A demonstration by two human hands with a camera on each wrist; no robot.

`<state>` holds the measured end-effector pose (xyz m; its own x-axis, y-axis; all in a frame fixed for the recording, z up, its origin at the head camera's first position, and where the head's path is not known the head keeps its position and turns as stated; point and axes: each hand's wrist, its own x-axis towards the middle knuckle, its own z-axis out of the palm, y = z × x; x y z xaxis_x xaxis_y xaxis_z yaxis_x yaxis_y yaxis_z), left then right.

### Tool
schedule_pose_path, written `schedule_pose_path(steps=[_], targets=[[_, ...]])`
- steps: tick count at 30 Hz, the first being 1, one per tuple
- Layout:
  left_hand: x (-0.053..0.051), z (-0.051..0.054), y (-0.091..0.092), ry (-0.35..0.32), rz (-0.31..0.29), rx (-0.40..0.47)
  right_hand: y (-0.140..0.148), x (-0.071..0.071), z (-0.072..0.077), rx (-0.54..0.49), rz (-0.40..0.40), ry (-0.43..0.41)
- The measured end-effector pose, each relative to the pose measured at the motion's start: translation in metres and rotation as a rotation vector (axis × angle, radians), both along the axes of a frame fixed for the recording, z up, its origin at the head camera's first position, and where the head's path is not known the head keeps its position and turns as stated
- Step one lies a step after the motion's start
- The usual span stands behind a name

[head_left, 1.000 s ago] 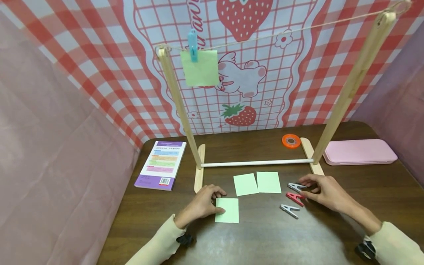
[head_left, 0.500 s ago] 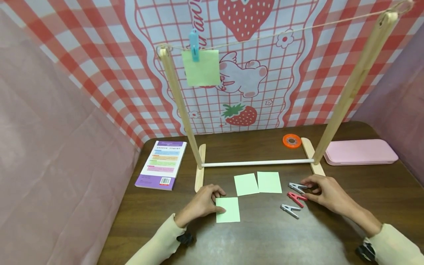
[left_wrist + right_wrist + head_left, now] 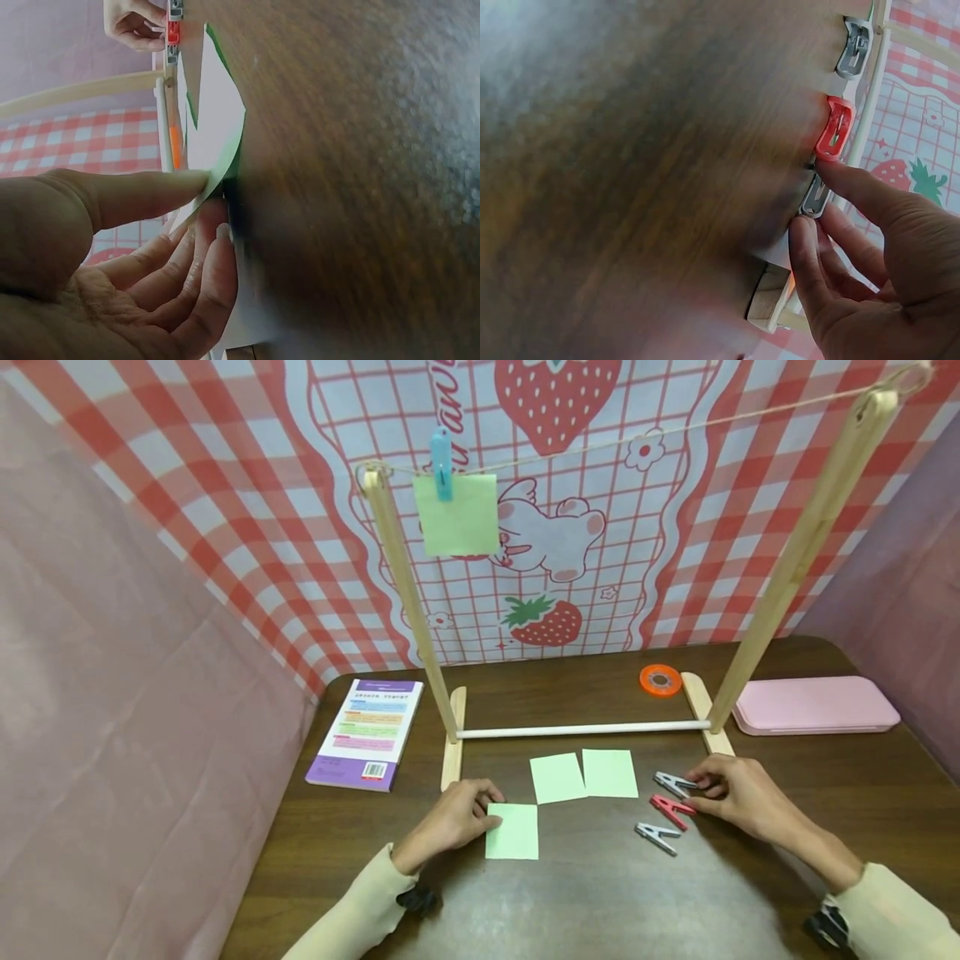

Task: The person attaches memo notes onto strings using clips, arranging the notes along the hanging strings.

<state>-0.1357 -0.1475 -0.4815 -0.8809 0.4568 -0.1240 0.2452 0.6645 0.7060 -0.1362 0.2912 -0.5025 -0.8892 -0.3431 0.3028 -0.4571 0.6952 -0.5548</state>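
My left hand (image 3: 457, 817) pinches the left edge of a green paper square (image 3: 516, 835); in the left wrist view the thumb lies on the paper (image 3: 219, 112), which bends up, with fingers beneath. Two more squares (image 3: 557, 778) (image 3: 609, 773) lie side by side behind it. My right hand (image 3: 738, 793) has thumb and fingertips around the end of the rear grey clip (image 3: 672, 783); the right wrist view shows them at that clip (image 3: 815, 196), beside the red clip (image 3: 835, 129). Nearer the front lies another grey clip (image 3: 657, 837).
A wooden frame (image 3: 795, 568) with a white rod (image 3: 585, 729) stands behind the papers. From its string a blue clip (image 3: 442, 468) holds a green square (image 3: 465, 522). A book (image 3: 365, 733) lies left; orange tape (image 3: 660, 680) and a pink case (image 3: 817, 703) are at the back right.
The left hand and its paper square have shifted slightly back and left, and the thumb has moved toward the paper's edge. My right hand has barely moved.
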Motion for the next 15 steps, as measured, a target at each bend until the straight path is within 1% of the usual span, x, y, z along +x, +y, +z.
schedule_pose_path(steps=[4, 8, 15], targets=[[-0.0004, -0.0005, -0.0012, -0.005, 0.009, 0.034, -0.0004, -0.0011, 0.0015, 0.009, 0.004, -0.014], [-0.0005, 0.0004, -0.0024, 0.003, 0.008, 0.066, -0.0016, -0.0023, 0.0044, 0.024, 0.012, -0.037], [-0.0022, 0.0071, -0.0027, 0.025, -0.003, 0.110, -0.0018, -0.0054, 0.0098, 0.029, 0.027, -0.045]])
